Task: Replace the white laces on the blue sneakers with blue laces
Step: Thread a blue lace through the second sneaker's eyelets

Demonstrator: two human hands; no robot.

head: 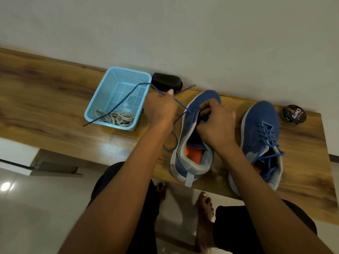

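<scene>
Two blue sneakers stand on a wooden shelf (pixel 55 99). The left sneaker (pixel 194 143) has a blue lace (pixel 126 97) partly threaded near its toe. My left hand (pixel 160 110) pinches this lace and holds it taut to the left, its loose end trailing across the basket. My right hand (pixel 215 123) grips the sneaker at its eyelets and tongue. The right sneaker (pixel 260 136) is laced with a blue lace. The white laces (pixel 119 119) lie bunched inside a light blue basket (pixel 110 83).
A black shoe brush (pixel 167 82) sits behind the basket by the wall. A round tin of shoe polish (pixel 293 114) is at the shelf's right end. My bare feet (pixel 203 213) stand on the tiled floor below the shelf edge.
</scene>
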